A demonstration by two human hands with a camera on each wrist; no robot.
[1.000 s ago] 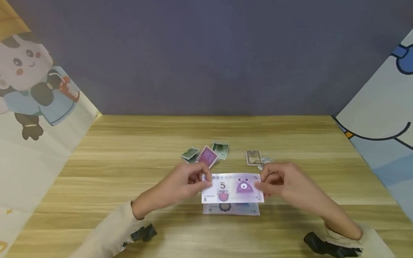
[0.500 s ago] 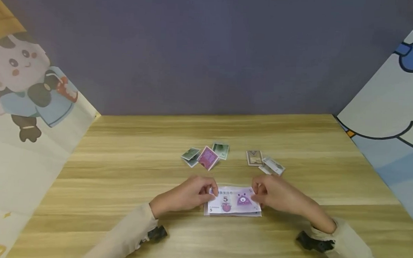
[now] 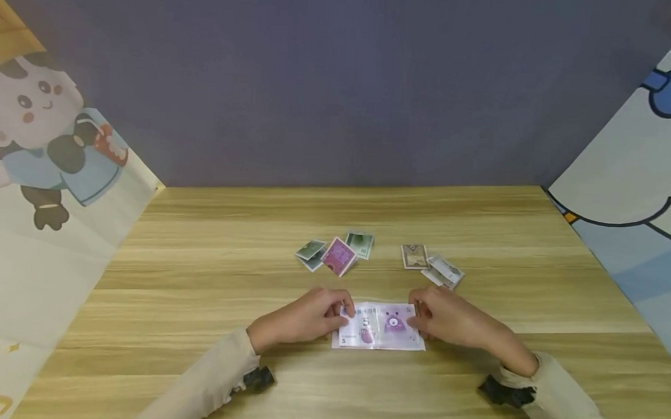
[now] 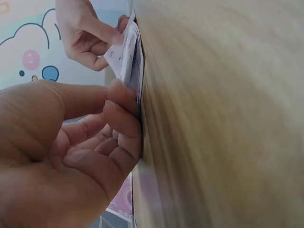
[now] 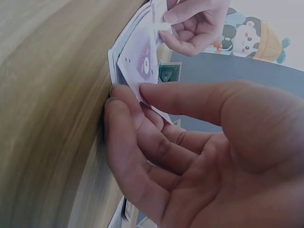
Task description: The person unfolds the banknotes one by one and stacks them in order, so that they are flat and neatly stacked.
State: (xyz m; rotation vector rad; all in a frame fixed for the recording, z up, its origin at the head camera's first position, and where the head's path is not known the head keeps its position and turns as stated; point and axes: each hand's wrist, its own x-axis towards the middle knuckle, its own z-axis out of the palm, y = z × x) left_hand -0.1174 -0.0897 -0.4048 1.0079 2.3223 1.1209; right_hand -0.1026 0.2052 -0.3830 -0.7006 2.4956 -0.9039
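Note:
A purple play banknote (image 3: 384,327) printed with a 5 and a one-eyed monster lies nearly flat at the front middle of the table. It covers most of another note beneath, whose pale edge peeks out. My left hand (image 3: 306,316) pinches its left end between thumb and fingers, and my right hand (image 3: 454,317) pinches the right end. In the left wrist view the banknote (image 4: 124,57) bows up slightly over the lower sheet, with a narrow gap between them. The right wrist view shows the banknote (image 5: 142,59) with its near corner lifted at my right thumb.
Behind my hands lie folded notes: a magenta one (image 3: 339,257) between a dark green one (image 3: 310,252) and a green one (image 3: 359,243), with a brown one (image 3: 414,256) and a grey-white one (image 3: 444,272) to the right. A dark wall (image 3: 350,93) closes the table's back.
Both hands have brought the purple banknote down and toward me onto the lower note. In the last half second it has settled flatter, with the hands almost still.

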